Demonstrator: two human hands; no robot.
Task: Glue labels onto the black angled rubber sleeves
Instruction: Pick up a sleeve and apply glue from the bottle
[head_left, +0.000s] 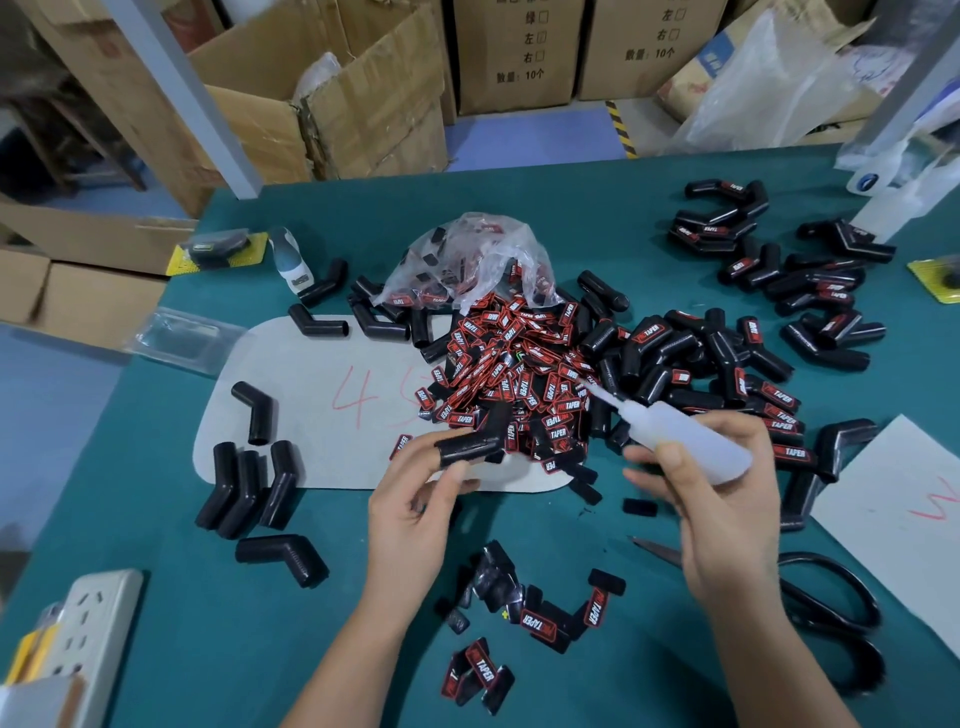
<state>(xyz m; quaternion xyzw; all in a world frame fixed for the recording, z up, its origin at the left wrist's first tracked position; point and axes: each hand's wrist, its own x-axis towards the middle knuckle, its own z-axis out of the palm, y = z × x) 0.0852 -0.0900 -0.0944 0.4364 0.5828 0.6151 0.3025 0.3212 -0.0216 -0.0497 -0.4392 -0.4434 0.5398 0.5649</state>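
Left hand (415, 499) pinches a bare sleeve (474, 442) at frame centre; right hand (722, 499) grips the glue bottle (680, 436). Labelled sleeves (779, 260) lie upper right, bare ones (249, 483) left, and a big label heap (514, 369) remains, so plenty is left.

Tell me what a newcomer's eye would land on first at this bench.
First, the big heap of red-and-black labels spilling from a clear plastic bag at the middle of the green table. Next, the hands in front of it: the left hand holds a black angled sleeve, the right hand a white glue bottle. Labelled sleeves lie scattered far right.
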